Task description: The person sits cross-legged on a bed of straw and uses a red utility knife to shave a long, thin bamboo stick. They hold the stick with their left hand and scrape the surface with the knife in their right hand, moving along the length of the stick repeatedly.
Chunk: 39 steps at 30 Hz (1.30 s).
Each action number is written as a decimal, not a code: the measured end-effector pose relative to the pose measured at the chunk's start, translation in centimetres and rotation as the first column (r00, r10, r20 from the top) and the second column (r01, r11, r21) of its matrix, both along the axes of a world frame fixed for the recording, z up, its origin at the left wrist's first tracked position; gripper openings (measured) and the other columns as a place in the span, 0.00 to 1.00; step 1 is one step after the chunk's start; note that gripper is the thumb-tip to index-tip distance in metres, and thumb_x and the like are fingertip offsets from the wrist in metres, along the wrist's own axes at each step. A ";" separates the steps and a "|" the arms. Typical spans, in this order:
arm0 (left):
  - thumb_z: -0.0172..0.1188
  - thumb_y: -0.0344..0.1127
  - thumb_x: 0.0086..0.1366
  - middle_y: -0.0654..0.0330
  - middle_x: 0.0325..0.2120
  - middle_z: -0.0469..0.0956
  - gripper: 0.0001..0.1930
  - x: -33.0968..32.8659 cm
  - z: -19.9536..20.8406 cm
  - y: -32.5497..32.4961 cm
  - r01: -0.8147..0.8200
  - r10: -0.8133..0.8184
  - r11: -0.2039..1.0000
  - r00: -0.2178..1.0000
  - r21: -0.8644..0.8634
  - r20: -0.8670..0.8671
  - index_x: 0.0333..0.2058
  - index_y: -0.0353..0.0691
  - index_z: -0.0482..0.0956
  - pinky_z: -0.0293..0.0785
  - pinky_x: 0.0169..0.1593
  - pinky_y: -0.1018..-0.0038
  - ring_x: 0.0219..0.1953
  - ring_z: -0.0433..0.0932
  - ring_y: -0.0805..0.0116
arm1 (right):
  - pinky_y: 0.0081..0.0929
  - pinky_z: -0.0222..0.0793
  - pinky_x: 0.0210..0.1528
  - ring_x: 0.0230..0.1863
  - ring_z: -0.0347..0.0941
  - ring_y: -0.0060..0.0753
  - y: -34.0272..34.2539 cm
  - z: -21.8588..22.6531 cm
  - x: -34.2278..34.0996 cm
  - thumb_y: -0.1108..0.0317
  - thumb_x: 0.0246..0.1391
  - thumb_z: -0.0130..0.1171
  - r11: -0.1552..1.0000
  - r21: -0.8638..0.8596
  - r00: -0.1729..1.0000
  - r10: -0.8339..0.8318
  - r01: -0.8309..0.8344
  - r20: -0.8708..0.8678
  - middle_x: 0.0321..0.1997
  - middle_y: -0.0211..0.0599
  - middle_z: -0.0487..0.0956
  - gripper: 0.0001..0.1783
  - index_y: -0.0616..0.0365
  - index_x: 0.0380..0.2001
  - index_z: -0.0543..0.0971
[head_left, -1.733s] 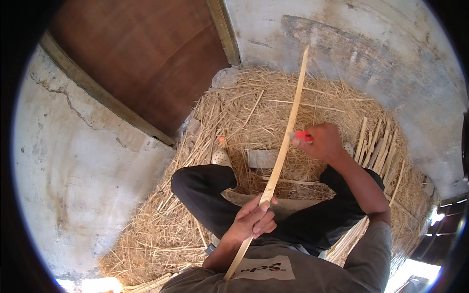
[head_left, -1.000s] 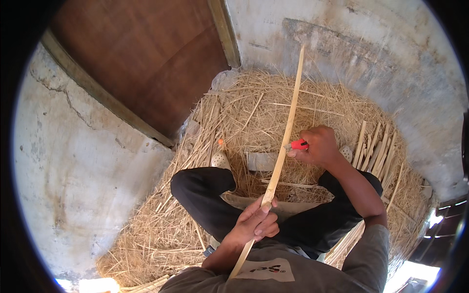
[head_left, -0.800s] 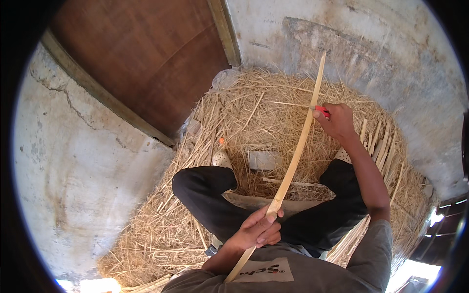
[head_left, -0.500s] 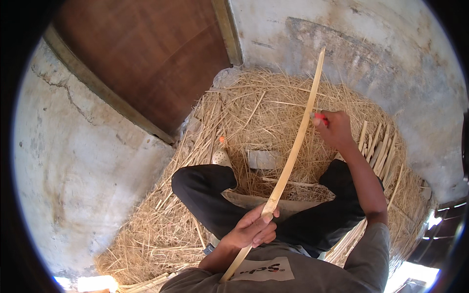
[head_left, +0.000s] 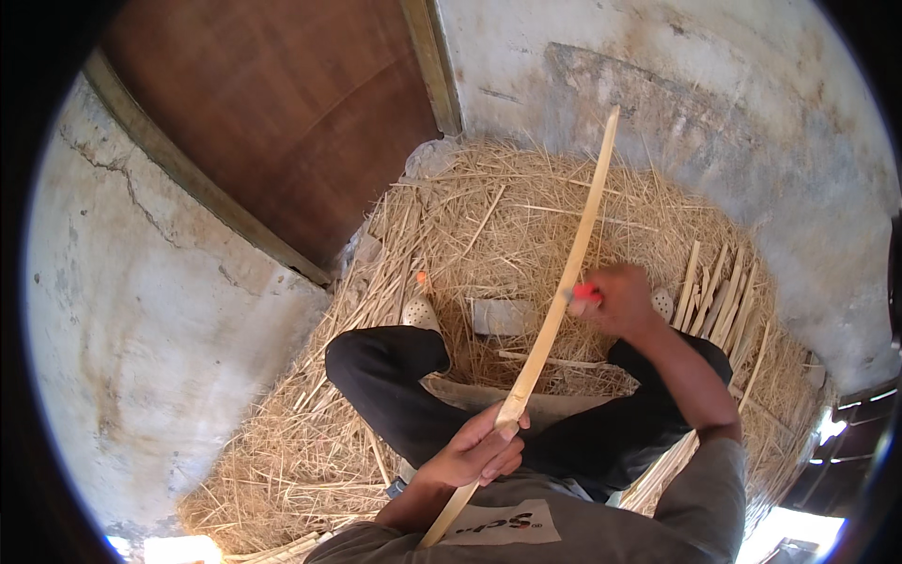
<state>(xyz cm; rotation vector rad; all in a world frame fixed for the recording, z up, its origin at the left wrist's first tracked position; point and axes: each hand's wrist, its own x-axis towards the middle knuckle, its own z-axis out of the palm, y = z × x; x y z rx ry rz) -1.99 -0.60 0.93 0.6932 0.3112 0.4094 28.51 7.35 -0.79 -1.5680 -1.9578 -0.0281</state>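
A long, pale bamboo strip (head_left: 552, 324) slants from my lap up toward the far wall, its far end narrowing to a tip. My left hand (head_left: 480, 446) is wrapped round its lower part, with the near end resting against my shirt. My right hand (head_left: 620, 299), a little smeared by motion, grips a small red-handled knife (head_left: 586, 293). Its short grey blade meets the strip's right edge about midway along; whether it cuts into the strip cannot be made out.
Straw-like shavings (head_left: 470, 202) cover the floor. Between my feet lies a grey block (head_left: 503, 317). Several split strips (head_left: 722, 296) are bundled at the right. A brown door (head_left: 282, 113) and worn plaster walls (head_left: 676, 103) enclose the spot.
My right hand has drawn the knife down along the strip toward my body, from its upper part to about the middle. My left hand keeps its hold with little movement.
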 end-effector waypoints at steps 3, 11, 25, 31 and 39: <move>0.36 0.37 0.75 0.69 0.12 0.57 0.09 -0.3 0.4 -0.1 -0.019 0.036 0.990 0.993 0.143 -0.116 0.46 0.40 0.62 0.53 0.19 0.83 0.11 0.54 0.81 | 0.38 0.64 0.20 0.13 0.69 0.45 0.4 0.6 -0.1 0.33 0.43 0.61 0.998 0.028 0.995 0.058 -0.060 0.083 0.09 0.40 0.67 0.34 0.55 0.11 0.73; 0.36 0.37 0.75 0.69 0.13 0.58 0.10 -0.3 0.1 0.3 0.003 0.014 0.983 0.996 0.183 -0.093 0.47 0.39 0.61 0.54 0.19 0.83 0.11 0.55 0.81 | 0.38 0.62 0.18 0.12 0.66 0.46 3.9 0.7 4.2 0.37 0.48 0.59 0.969 0.028 0.969 -0.247 0.246 0.025 0.08 0.39 0.65 0.32 0.56 0.12 0.72; 0.36 0.39 0.75 0.69 0.13 0.58 0.10 -0.8 0.6 -0.2 0.106 -0.079 0.955 0.991 0.278 -0.108 0.48 0.40 0.60 0.55 0.18 0.83 0.12 0.55 0.82 | 0.40 0.67 0.25 0.19 0.73 0.44 7.1 0.7 9.4 0.33 0.54 0.50 0.857 -0.076 0.854 -0.515 0.509 -0.079 0.14 0.42 0.73 0.36 0.58 0.16 0.77; 0.35 0.38 0.75 0.70 0.15 0.59 0.11 -1.1 0.4 -1.0 0.154 -0.122 0.948 0.984 0.278 -0.128 0.48 0.40 0.60 0.55 0.17 0.84 0.13 0.56 0.83 | 0.43 0.68 0.31 0.27 0.74 0.53 8.1 1.1 14.3 0.32 0.57 0.44 0.802 -0.079 0.802 -0.596 0.592 -0.045 0.20 0.49 0.76 0.38 0.59 0.26 0.81; 0.40 0.37 0.74 0.73 0.16 0.60 0.12 -2.5 1.0 -2.3 0.281 -0.174 0.933 0.898 0.224 -0.404 0.51 0.40 0.64 0.55 0.20 0.83 0.16 0.58 0.86 | 0.49 0.67 0.39 0.31 0.75 0.54 5.2 -2.1 26.5 0.29 0.57 0.39 0.493 -0.336 0.487 -0.867 0.803 -0.108 0.24 0.54 0.78 0.43 0.64 0.26 0.82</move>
